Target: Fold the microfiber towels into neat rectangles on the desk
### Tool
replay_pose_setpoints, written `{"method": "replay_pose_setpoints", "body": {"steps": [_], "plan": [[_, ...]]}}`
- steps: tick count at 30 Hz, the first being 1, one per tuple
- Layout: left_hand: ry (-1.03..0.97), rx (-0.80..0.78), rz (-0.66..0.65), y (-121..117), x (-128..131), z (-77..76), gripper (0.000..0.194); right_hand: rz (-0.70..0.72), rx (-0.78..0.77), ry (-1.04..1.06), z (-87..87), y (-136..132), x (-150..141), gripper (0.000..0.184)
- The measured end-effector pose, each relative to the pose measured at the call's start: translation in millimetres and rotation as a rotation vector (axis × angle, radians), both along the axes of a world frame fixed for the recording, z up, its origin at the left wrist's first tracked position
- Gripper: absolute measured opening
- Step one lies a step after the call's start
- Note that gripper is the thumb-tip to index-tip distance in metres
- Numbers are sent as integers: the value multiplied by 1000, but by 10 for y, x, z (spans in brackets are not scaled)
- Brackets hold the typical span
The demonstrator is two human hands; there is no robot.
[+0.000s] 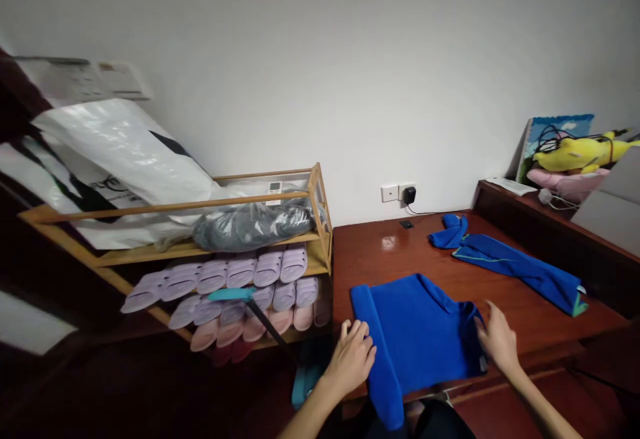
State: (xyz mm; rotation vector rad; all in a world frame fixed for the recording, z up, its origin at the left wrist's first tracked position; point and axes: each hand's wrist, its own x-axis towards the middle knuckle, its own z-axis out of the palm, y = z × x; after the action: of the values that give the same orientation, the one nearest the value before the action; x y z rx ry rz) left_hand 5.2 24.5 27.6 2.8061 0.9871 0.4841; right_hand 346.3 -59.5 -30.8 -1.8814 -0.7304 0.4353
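Observation:
A blue towel (417, 332) lies flat on the dark red wooden table (395, 256), with its near left corner hanging over the front edge. My left hand (353, 356) rests on the towel's left edge with the fingers curled against the cloth. At the right edge, my right hand (497, 339) has its fingers closed on the bunched fabric. A second blue towel (515, 266) lies crumpled and stretched out farther back on the right.
A bamboo shoe rack (315, 226) with several purple and pink slippers (240, 272) stands left of the table, with plastic bags (125, 152) on top. A wall socket with a charger (409, 194) is behind. On the raised ledge at right lie a yellow plush toy (580, 152) and cables.

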Motion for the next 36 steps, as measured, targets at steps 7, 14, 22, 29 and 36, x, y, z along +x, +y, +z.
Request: {"method": "replay_pose_setpoints", "body": {"steps": [7,14,22,29,36], "plan": [[91,-247,-17,-223,741,-279,49,749,-161,-829,-137,370,-784,50],[273,-341,108,65,138,-443,63,490,-383,-875,-596,377,-144,62],[338,-176,326,104,-452,-169,49,439,-516,-912,-738,72,616,72],[247,-125,423,12,-123,-81,52,428,-685,-856,-637,36,1094,72],[78,-239,131,-123,675,-429,56,357,-522,-857,-583,410,342,66]]}}
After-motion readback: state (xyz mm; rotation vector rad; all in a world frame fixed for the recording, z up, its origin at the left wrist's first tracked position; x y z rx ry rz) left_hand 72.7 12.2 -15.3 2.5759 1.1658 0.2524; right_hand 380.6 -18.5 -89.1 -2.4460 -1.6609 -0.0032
